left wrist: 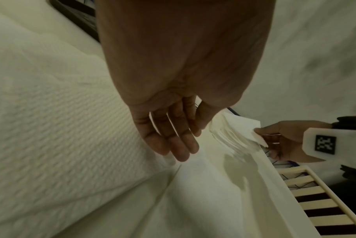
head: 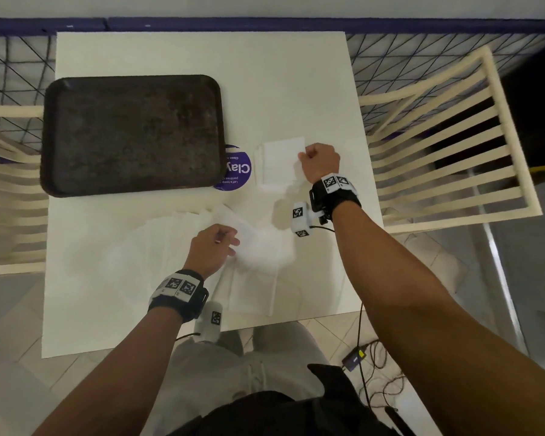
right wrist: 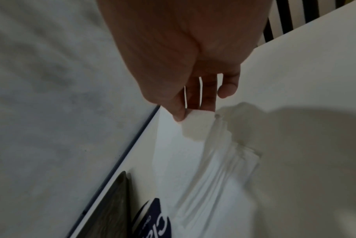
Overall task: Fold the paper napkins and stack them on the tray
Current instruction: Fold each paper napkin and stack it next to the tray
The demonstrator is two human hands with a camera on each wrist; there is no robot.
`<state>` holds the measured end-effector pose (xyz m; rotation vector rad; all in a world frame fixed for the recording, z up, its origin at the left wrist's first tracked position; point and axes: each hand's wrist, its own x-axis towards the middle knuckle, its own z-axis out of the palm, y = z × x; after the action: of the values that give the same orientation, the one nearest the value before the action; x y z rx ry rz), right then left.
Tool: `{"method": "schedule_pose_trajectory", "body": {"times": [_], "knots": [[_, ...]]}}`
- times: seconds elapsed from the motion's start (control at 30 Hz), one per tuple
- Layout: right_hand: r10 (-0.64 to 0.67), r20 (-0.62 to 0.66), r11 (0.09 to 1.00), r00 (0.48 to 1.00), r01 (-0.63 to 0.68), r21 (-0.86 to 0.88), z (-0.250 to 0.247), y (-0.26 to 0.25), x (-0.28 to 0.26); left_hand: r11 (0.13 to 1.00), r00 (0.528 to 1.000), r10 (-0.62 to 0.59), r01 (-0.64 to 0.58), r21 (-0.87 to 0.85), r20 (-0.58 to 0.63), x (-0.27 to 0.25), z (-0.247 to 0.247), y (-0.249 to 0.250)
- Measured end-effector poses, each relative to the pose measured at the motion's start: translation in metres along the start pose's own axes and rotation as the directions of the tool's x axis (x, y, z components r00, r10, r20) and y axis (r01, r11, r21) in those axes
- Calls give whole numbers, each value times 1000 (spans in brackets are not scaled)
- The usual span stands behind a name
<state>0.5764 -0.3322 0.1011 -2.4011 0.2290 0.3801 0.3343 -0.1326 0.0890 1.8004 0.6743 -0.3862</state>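
Right hand (head: pixel 320 162) pinches a corner of the folded napkins (head: pixel 280 165), lying right of the tray (head: pixel 132 133). Left hand (head: pixel 214 248), fingers straight, rests on loose napkins (head: pixel 170 247) near the table (head: pixel 202 55) edge.

Overhead head view, close wrist views

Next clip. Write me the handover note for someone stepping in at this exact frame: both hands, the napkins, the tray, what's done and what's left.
Right hand: pinches the corner of the top napkin on the folded pile, right of the tray.
Left hand: fingers relaxed over the unfolded napkins spread near the table's front; whether it grips one is unclear.
Done: several napkins folded and piled on the table.
Left: fold the spread napkins, move the pile onto the tray, which holds none.
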Motion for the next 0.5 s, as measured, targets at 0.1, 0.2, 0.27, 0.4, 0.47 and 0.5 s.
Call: {"method": "schedule_pose_trajectory", "body": {"times": [0.1, 0.2, 0.27, 0.4, 0.47, 0.5], "knots": [[5, 13, 1000, 1000, -4, -28, 7, 3, 4, 1000, 1000, -1, 1, 7, -9, 2, -1, 1], [-13, -10, 999, 1000, 14, 49, 9, 7, -1, 1000, 1000, 4, -3, 22, -12, 3, -2, 1], [-13, -53, 992, 999, 19, 122, 6, 8, -10, 1000, 1000, 1, -1, 26, -10, 4, -3, 1], [-36, -89, 981, 995, 52, 187, 8, 18, -46, 999, 1000, -5, 5, 53, 3, 1, -2, 2], [-43, -40, 984, 998, 49, 170, 12, 28, -71, 996, 1000, -19, 17, 87, 18, -1, 1, 2], [-36, -5, 989, 999, 36, 142, 15, 35, -84, 993, 999, -42, 38, 109, 28, -2, 2, 1]]}}
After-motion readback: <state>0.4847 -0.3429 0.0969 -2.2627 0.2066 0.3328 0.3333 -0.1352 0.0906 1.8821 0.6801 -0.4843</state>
